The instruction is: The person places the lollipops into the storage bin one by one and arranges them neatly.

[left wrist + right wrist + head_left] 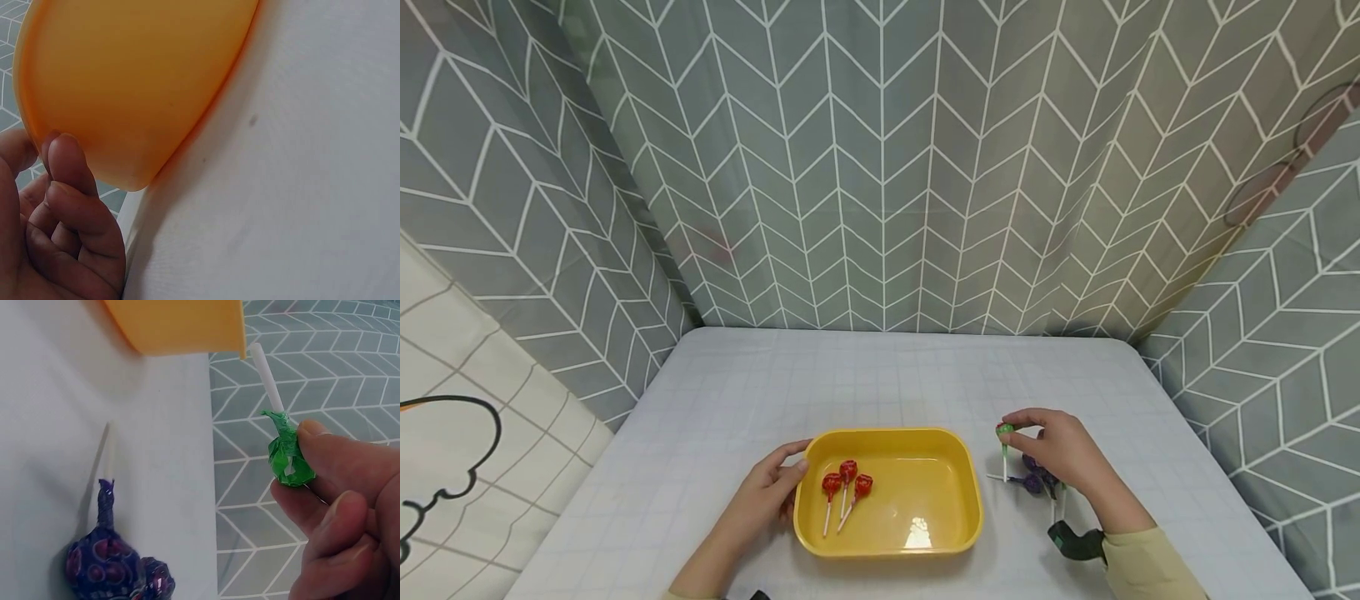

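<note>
Between thumb and fingertips my right hand [1056,447] pinches a green-wrapped lollipop [288,456] by its candy end, its white stick pointing down in the head view. Below and beside that hand, purple-wrapped lollipops [103,562] lie on the table. My left hand [767,487] grips the left rim of a yellow tray [925,492], thumb on the edge and fingers along the outer wall. Three red lollipops [847,471] lie together in the left part of the tray, sticks toward the near side.
The table [865,375] has a white cloth with a faint grid. Grey curtains [880,167] with a white chevron pattern hang behind and at the sides. A black wrist strap [1075,542] sits at the right sleeve, close to the purple lollipops.
</note>
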`<action>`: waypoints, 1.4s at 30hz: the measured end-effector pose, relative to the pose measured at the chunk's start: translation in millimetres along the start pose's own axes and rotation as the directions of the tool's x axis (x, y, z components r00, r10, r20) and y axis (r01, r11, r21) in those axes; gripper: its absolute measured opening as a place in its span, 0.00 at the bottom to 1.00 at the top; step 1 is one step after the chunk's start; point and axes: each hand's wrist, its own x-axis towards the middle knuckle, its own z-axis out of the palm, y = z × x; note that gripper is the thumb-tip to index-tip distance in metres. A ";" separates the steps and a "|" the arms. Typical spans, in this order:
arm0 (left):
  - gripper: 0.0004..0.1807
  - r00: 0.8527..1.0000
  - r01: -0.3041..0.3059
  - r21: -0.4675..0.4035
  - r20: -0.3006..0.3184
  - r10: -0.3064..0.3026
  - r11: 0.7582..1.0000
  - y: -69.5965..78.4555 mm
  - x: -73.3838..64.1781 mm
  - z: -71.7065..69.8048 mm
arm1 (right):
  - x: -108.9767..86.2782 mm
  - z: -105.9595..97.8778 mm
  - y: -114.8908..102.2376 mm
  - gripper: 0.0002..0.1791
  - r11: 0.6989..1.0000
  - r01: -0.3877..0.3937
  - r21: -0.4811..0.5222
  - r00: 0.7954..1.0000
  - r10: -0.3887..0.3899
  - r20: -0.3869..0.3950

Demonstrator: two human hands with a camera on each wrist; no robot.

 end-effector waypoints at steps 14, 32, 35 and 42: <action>0.24 0.999 0.023 -0.004 0.035 -0.022 1.000 10.8 -7.3 -1.2 | -6.5 -2.7 -23.1 0.17 0.997 0.034 0.062 0.999 -0.034 0.000; 0.25 1.000 0.005 0.001 0.027 -0.005 1.000 0.7 -2.9 -2.1 | -2.3 2.9 -54.8 0.13 0.993 0.094 0.078 0.995 -0.096 0.033; 0.24 1.000 -0.001 0.001 0.029 0.001 1.000 1.4 -2.6 -2.2 | -1.5 4.6 -58.4 0.12 0.991 0.111 0.072 0.993 -0.114 0.032; 0.24 0.999 0.000 -0.007 0.038 0.000 1.000 7.0 -3.7 -2.2 | 1.9 9.6 -67.1 0.11 0.988 0.144 0.057 0.988 -0.147 0.051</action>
